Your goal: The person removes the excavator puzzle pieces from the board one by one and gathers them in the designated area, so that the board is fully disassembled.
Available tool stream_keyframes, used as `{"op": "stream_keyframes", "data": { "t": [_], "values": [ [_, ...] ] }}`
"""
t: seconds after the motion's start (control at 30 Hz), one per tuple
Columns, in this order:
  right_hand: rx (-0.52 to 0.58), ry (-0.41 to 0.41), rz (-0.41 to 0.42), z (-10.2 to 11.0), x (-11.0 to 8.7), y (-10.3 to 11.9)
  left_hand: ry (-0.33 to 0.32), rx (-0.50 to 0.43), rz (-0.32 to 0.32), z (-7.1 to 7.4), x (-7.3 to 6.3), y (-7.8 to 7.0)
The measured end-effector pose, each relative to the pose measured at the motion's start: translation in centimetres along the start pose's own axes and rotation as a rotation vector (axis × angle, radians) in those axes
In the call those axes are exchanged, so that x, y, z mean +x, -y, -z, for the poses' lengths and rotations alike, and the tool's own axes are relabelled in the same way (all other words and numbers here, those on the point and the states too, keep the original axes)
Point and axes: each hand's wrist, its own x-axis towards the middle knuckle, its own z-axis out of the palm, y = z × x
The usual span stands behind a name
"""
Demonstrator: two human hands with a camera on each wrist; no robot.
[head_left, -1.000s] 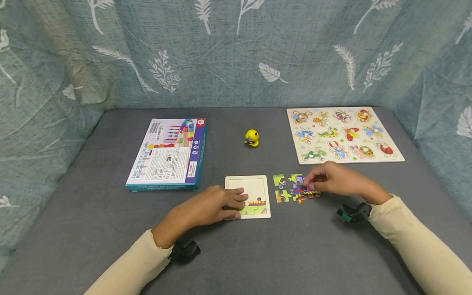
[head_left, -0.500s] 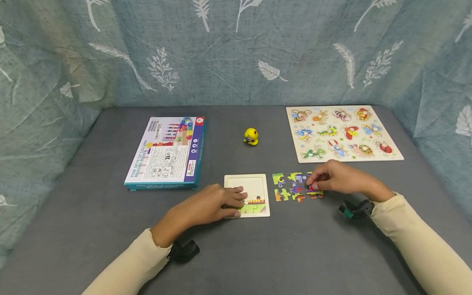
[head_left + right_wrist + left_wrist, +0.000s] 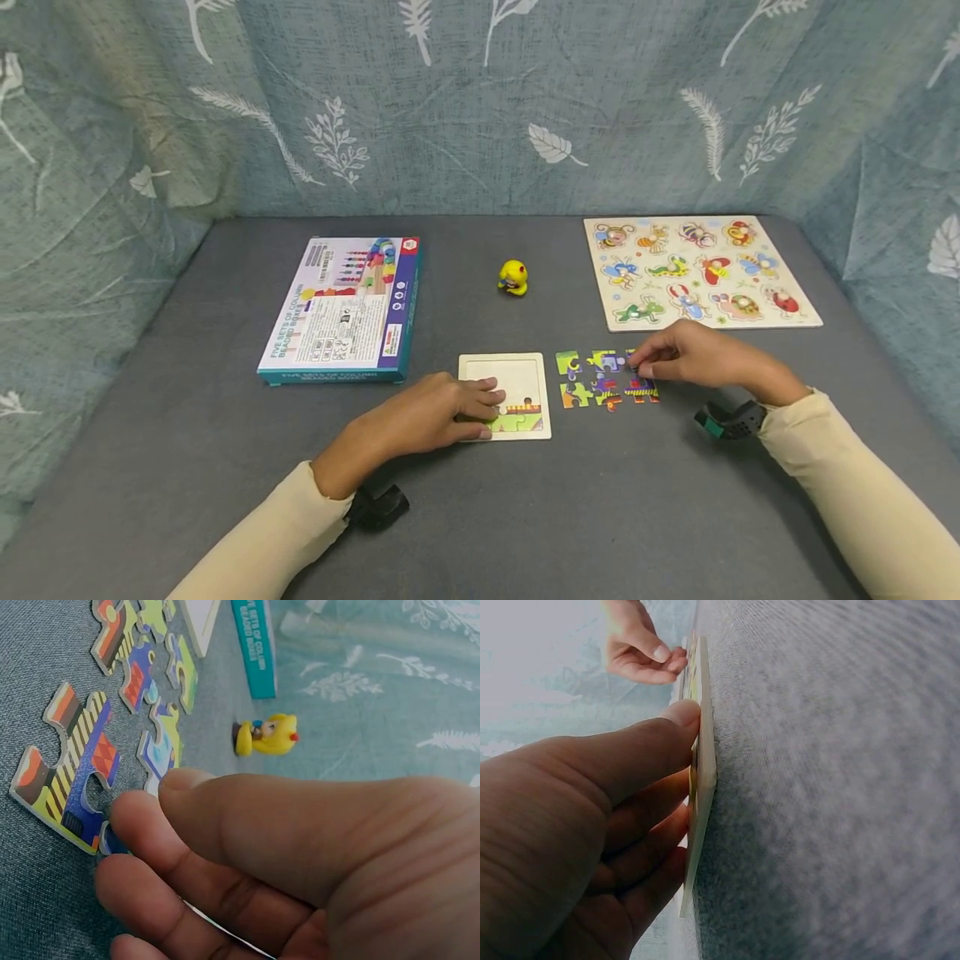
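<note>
My left hand (image 3: 423, 421) lies over the left side of a square wooden puzzle tray (image 3: 501, 357), its fingers on the surface. In the left wrist view, thumb and fingertips press on the tray's face (image 3: 706, 750). Green pieces and an orange strip fill the tray's lower part. To the right lie several loose jigsaw pieces (image 3: 576, 396) in two rows. My right hand (image 3: 701, 358) is at the right end of these, fingertips at a partly covered upper piece. Just below is a striped purple and orange piece (image 3: 79, 765); thumb and fingers are loosely bent in the right wrist view.
A boxed bead set (image 3: 337, 312) lies at the left. A small yellow toy figure (image 3: 513, 277) stands behind the tray. A wooden insect peg puzzle (image 3: 701, 271) is at the back right, close behind the right hand. A leaf-patterned curtain (image 3: 480, 108) borders the table.
My right hand has shifted slightly right and away from me, uncovering more of the striped piece, which has moved a little right. My left hand stays on the tray.
</note>
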Motion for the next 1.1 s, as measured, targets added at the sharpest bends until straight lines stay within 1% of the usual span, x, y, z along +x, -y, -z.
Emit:
{"op": "stream_keyframes", "data": {
  "t": [0.17, 0.33, 0.47, 0.57, 0.7, 0.8, 0.93, 1.03, 1.1],
  "values": [
    [0.0, -0.031, 0.009, -0.2, 0.3, 0.0, -0.005, 0.008, 0.019, -0.1, 0.0, -0.1],
    [-0.008, -0.066, 0.028, -0.5, 0.9, 0.4, -0.032, 0.005, 0.032, -0.1, 0.0, -0.2],
    [-0.019, -0.09, 0.059, -0.9, 1.5, 1.0, -0.053, -0.009, 0.036, 0.0, 0.0, -0.1],
    [-0.017, -0.094, 0.074, -1.4, 2.0, 1.3, -0.074, -0.014, 0.023, 0.2, 0.1, 0.1],
    [-0.022, -0.088, 0.091, -1.9, 2.7, 1.9, -0.1, 0.009, -0.025, 1.0, -0.2, 0.3],
    [-0.018, -0.078, 0.105, -2.3, 3.2, 2.3, -0.091, 0.037, -0.039, 1.6, -0.6, 0.5],
    [-0.01, -0.065, 0.123, -2.6, 3.6, 2.6, -0.037, 0.068, -0.001, 2.2, -1.0, 0.8],
    [-0.017, -0.055, 0.13, -2.8, 3.9, 2.9, -0.003, 0.063, 0.024, 2.3, -1.3, 0.9],
    [-0.007, -0.038, 0.137, -3.0, 4.2, 3.3, 0.009, 0.056, 0.026, 2.3, -1.5, 1.0]
  ]
}}
